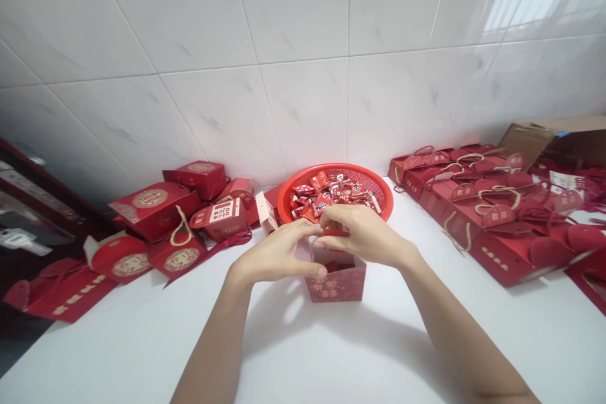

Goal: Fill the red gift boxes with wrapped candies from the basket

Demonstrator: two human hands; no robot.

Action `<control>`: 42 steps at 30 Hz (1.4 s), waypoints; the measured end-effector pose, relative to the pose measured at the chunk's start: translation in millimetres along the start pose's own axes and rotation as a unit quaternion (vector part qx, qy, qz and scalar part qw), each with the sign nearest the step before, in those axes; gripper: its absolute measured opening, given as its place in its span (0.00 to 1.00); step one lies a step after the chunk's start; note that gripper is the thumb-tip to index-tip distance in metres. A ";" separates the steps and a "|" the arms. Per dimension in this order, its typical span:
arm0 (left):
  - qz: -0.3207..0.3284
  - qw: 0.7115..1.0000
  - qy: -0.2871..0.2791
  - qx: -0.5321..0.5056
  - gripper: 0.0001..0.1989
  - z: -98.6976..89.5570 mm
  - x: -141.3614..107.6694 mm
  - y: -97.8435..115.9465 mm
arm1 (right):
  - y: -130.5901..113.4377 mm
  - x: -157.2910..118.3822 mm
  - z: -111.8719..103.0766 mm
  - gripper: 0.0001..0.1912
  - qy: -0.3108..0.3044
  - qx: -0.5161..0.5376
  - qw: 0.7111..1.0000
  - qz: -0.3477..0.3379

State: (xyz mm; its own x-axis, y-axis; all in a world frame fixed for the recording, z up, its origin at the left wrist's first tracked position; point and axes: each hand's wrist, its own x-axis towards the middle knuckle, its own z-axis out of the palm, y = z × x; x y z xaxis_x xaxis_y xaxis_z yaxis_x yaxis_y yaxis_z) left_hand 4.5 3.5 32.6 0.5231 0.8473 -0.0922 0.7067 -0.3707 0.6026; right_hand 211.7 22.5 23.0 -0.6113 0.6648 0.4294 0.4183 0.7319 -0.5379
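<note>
White table [303, 360] against marbled tiles [303, 12]

We have an open red box [336, 288] upright before us, just in front of a basket [389, 207] of wrapped packets [324, 192]. Our left hand [279, 254] spreads loosely, thumb at the box's rim; whether it grips, we cannot tell. Our right hand [363, 231] curls over the opening, a red piece [337, 233] at its fingers, though we cannot tell if it is held. Decorated boxes [154, 202] crowd the left, corded boxes [497, 255] the right.
</note>
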 end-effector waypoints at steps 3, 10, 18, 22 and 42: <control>0.000 1.000 0.001 -0.001 0.25 -0.5 -0.3 0.3 | -1.1 0.0 -1.5 0.07 0.009 -0.010 1.000 0.004; 0.024 0.999 0.005 -0.035 0.23 1.5 2.2 -8.6 | -1.3 -5.8 -20.4 0.07 0.032 0.025 0.999 -0.006; 0.062 0.997 0.036 0.008 0.20 4.2 8.8 -7.1 | 9.6 -19.3 -41.5 0.11 0.054 0.041 0.997 0.037; 0.098 0.993 0.065 0.006 0.14 9.1 17.0 -10.1 | 29.3 -32.9 -37.6 0.19 0.036 0.048 0.997 0.053; 0.090 0.955 0.127 -0.252 0.30 31.0 34.6 -4.0 | 48.1 -71.9 5.0 0.21 0.114 0.431 0.882 0.156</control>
State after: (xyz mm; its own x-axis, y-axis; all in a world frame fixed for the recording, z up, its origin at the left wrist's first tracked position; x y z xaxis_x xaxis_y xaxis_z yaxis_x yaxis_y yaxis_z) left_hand 34.5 22.6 2.5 0.4379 0.8752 0.2057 0.2634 -0.3436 0.9014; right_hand 272.5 9.2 -37.3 -0.3651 0.8979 0.2457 -0.1833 0.1894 -0.9646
